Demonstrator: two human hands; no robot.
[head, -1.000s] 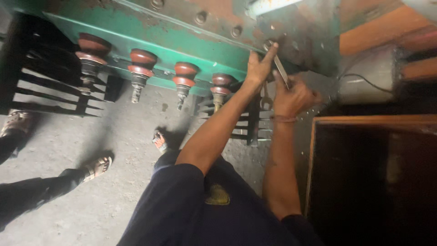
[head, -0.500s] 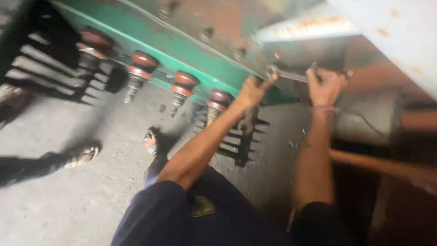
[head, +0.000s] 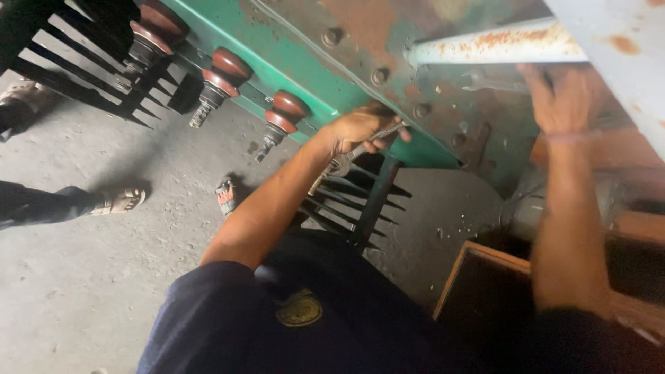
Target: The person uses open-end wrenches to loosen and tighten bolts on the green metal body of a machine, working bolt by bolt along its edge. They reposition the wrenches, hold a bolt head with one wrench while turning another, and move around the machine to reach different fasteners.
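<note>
Far left: another person's sandalled foot (head: 118,201) on the concrete floor (head: 83,291). Brown insulators (head: 225,73) along the green tank lid (head: 291,62). Left hand (head: 360,128) closed around a wrench (head: 353,152) under the lid's edge, bolts (head: 379,76) seemingly still seated. Right hand (head: 561,100) raised, blurred; grip impossible to tell.

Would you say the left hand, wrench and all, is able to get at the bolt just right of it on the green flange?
Probably yes. The left hand holds the wrench right under the flange, and the bolt sits just beyond it with nothing between; the right hand is well off to the side.
</note>
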